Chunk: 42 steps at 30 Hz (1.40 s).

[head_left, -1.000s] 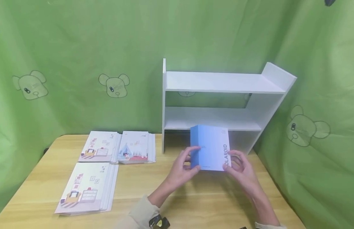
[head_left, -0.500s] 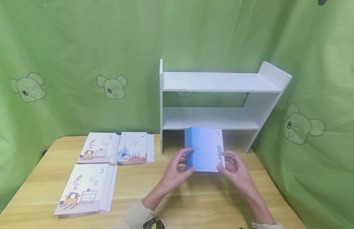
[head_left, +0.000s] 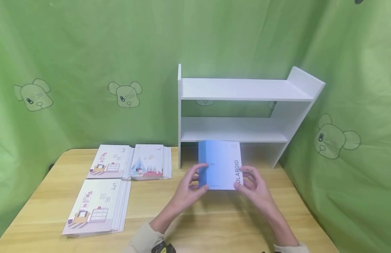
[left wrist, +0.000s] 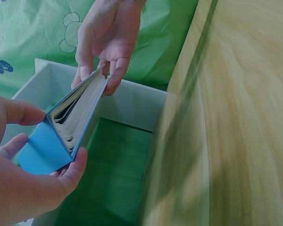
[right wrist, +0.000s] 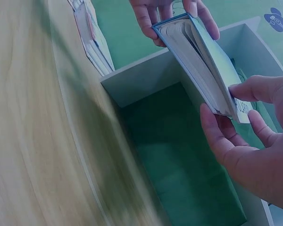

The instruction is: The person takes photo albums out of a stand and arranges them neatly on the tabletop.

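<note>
Between both hands, in front of the white shelf (head_left: 233,131), is a blue photo album (head_left: 221,163) with lettering reading "OLAROID" along its right side. My left hand (head_left: 186,191) grips the darker blue spine. My right hand (head_left: 257,193) pinches the opposite edge between thumb and fingers. In the left wrist view the album's spine (left wrist: 45,148) sits between thumb and fingers, and the thick pages (left wrist: 80,110) show between the covers. The right wrist view shows the right thumb on one cover and fingers under the other. The album is held above the wooden table (head_left: 214,225).
Several pale albums with drawn room scenes lie in three piles at the left: back left (head_left: 108,161), beside the shelf (head_left: 148,161) and front left (head_left: 91,207). A green curtain (head_left: 88,45) with bear outlines surrounds the table. The shelf's right side panel (head_left: 292,116) leans outward in view.
Both hands have shifted left with the album, across the front of the shelf. Their hold on it looks the same, and the piles have stayed in place.
</note>
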Tool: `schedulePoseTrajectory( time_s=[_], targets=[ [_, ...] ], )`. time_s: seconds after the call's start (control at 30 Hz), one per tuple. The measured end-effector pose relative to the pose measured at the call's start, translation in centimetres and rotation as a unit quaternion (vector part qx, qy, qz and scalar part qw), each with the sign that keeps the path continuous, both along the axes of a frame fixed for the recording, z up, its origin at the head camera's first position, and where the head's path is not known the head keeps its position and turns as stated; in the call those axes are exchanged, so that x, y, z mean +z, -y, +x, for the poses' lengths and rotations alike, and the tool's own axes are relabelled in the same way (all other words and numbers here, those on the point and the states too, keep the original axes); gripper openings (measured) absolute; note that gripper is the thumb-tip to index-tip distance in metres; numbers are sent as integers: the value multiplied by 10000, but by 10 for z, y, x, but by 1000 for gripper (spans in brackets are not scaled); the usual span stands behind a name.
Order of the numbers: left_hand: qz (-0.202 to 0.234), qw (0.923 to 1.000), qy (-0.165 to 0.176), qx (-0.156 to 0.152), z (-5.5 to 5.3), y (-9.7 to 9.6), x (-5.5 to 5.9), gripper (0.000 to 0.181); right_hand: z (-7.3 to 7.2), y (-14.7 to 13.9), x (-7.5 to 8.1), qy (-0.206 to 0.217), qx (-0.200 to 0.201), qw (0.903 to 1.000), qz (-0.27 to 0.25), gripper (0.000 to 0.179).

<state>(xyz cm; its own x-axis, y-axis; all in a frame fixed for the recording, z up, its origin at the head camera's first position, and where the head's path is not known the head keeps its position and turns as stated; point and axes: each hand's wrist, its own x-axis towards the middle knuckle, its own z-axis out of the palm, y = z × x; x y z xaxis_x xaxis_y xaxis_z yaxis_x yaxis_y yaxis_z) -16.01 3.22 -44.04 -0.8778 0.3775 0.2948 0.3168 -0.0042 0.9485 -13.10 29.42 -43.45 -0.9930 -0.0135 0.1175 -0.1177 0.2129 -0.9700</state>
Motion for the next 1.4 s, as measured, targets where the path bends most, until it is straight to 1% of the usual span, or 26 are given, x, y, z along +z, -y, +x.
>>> schedulePoseTrajectory(
  time_s=[0.1, 0.33, 0.5, 0.63, 0.93, 1.2, 1.4],
  targets=[
    [-22, 10000, 73, -5, 1, 5, -1, 63, 0, 4, -1, 51, -14, 10000, 2, 61],
    [54, 9999, 46, -74, 4, 19, -2, 62, -2, 15, -3, 71, 131, 9996, -238, 61],
    [164, 9995, 258, -16, 4, 27, -7, 63, -3, 25, -6, -26, 242, 9993, -271, 59],
    [223, 9992, 334, 29, 5, 33, -9, 64, -3, 31, -8, -31, 256, 9991, -335, 58],
    [109, 9995, 291, 78, 8, 45, -14, 64, -4, 41, -15, 105, 273, 9981, -535, 58],
    [-3, 9981, 571, 229, 14, 58, -14, 67, -4, 54, -21, 89, 433, 9968, -669, 55],
    [2, 9975, 648, 285, 18, 66, -16, 68, -3, 63, -26, 235, 472, 9961, -705, 55]
  ],
)
